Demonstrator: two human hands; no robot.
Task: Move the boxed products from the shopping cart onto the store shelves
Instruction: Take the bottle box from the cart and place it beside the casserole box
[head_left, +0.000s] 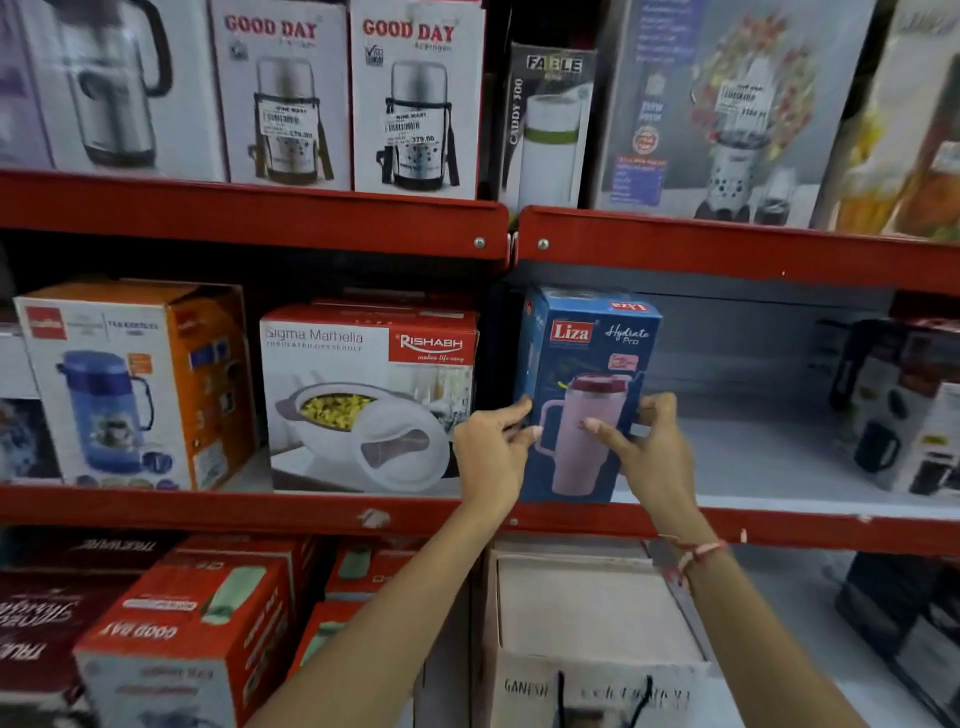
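Observation:
A blue Liza box (587, 358) with a pink tumbler printed on it stands upright at the left end of the middle right shelf (779, 462), its front face towards me. My left hand (491, 452) touches its left lower edge with the fingertips. My right hand (649, 447) grips its right lower edge, thumb on the front and fingers round the side. The shopping cart is out of view.
Left of the blue box stands a white and red Rishabh casserole box (369, 400), then an orange jug box (135, 384). Dark boxes (904, 405) sit at the shelf's right end. Red shelf rails (249, 208) run above and below. Flask and blender boxes fill the top shelf.

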